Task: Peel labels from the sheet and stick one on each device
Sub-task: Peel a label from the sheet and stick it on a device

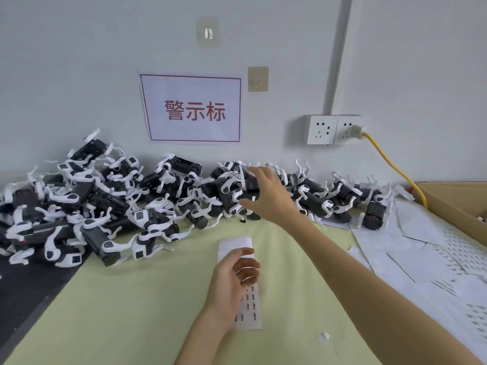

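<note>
A white label sheet (249, 309) with small black printed labels lies on the pale yellow mat (147, 306); my left hand (232, 277) holds it near its middle, fingers curled over it. A big heap of black-and-white devices (110, 204) runs along the wall. My right hand (266, 196) reaches into the heap and grips one black device (237, 196), fingers and thumb wrapped around its body.
Used white backing sheets (421, 256) are scattered on the right, beside a cardboard box (453, 204). A yellow cable (395, 167) runs from the wall socket (334, 129). A small white scrap (324, 337) lies on the mat. A dark surface (23, 291) borders the mat at left.
</note>
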`<state>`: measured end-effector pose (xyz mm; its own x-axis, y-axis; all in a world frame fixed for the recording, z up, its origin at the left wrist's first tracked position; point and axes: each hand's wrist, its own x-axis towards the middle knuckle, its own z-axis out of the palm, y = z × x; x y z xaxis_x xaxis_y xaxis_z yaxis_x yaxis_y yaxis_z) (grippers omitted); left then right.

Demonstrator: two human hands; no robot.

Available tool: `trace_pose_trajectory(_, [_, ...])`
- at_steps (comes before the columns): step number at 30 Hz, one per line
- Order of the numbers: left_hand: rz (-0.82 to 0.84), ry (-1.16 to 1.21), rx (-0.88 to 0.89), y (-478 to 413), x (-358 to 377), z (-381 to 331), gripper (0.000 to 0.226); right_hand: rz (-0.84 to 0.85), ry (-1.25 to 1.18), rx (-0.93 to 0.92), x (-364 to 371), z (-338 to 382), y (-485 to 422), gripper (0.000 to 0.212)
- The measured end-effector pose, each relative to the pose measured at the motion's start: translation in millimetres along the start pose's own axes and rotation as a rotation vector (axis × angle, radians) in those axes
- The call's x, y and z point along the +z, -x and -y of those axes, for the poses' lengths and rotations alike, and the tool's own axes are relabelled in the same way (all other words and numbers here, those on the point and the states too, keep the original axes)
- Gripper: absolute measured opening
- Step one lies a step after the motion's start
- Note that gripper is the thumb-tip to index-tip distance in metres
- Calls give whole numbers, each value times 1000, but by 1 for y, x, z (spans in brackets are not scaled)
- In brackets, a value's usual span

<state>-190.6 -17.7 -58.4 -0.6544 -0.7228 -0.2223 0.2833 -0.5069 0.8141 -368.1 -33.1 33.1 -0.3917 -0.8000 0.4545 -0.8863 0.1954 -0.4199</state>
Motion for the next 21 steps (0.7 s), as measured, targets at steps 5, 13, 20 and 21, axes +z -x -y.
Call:
trace_pose_trajectory(5, [-14, 18, -6, 1, 2, -2, 15, 133, 208, -87, 23, 16, -35, 101])
trace_pose_trajectory(13, [-20, 60, -29, 7, 2, -6, 15, -45, -4, -40, 56, 15, -31, 16])
trace_pose_trajectory(20, [18, 61, -27, 7, -2, -7, 20, -138, -180, -42, 38, 12, -8, 8])
trace_pose_trajectory(21, [20, 57, -26, 6, -2, -7, 21, -156, -241, -22, 33, 12, -3, 10])
